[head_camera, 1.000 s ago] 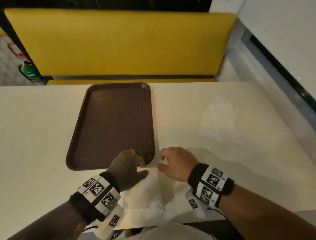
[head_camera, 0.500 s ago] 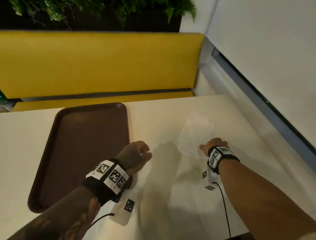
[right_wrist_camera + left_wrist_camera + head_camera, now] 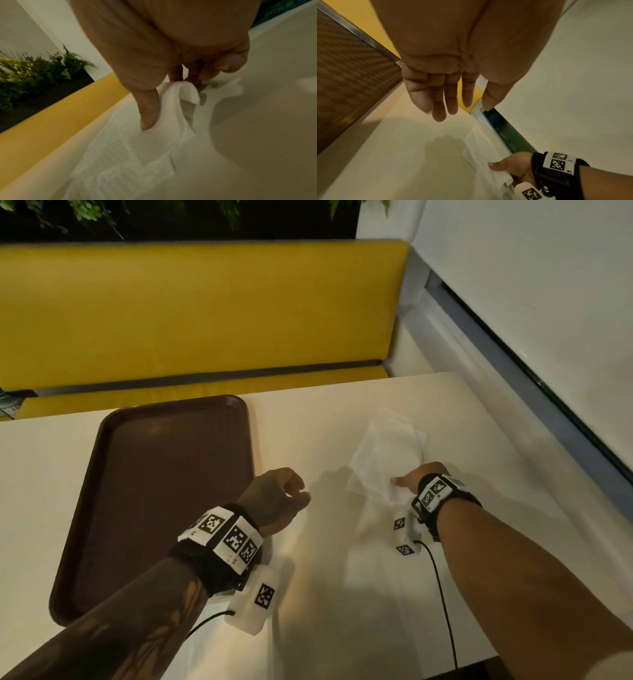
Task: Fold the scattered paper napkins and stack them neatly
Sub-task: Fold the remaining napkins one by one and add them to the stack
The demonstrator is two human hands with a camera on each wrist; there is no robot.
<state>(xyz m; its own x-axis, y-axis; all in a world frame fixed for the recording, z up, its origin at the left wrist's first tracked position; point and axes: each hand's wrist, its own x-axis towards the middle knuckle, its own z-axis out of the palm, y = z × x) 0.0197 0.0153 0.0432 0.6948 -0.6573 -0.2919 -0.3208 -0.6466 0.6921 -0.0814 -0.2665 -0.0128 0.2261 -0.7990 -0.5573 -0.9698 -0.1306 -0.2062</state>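
Observation:
A white paper napkin (image 3: 387, 453) lies crumpled and partly unfolded on the right side of the cream table (image 3: 342, 577). My right hand (image 3: 399, 482) pinches its near edge. In the right wrist view the thumb (image 3: 148, 115) presses on top of the napkin (image 3: 133, 148), the other fingers curl under a lifted corner, and my right hand (image 3: 169, 100) holds it just above the table. My left hand (image 3: 298, 494) hovers between the tray and the napkin. Its fingers (image 3: 440, 97) hang relaxed and hold nothing.
A dark brown tray (image 3: 164, 491) lies on the left half of the table, close to my left wrist. A yellow bench (image 3: 191, 313) runs behind the table's far edge. A wall with a dark strip (image 3: 513, 354) borders the right side.
My right hand has moved from the front of the table out to the napkin on the right and taken its near edge. My left hand has lifted off the napkin at the front.

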